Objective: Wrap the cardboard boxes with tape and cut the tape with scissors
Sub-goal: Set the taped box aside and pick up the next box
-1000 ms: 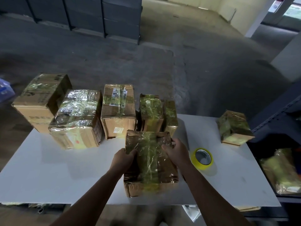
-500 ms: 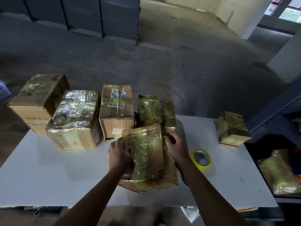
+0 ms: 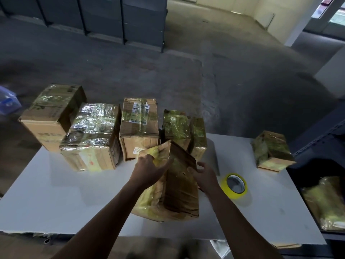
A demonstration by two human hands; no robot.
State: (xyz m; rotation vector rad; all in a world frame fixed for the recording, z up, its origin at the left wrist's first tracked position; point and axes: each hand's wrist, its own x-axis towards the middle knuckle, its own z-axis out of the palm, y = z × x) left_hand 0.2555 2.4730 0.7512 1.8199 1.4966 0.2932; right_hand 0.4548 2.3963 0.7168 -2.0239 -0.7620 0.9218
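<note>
Cardboard box [image 3: 179, 187], creased, glossy yellowish tape on its left face, stands tilted on one edge mid-table near the front. Left hand [image 3: 149, 169] grips its taped upper corner; right hand [image 3: 205, 176] touches the right edge, fingers loose and spread. Yellow tape roll [image 3: 237, 195] lies flat just right of it. Taped boxes [image 3: 138, 128] line the back of the white table [image 3: 65, 193]; bare tabletop to the left.

Brown cardboard boxes [image 3: 139, 128] gleam under yellow-green tape; the tape roll [image 3: 234, 186] is bright yellow; the tabletop [image 3: 56, 199] is white, the floor [image 3: 130, 71] grey.
</note>
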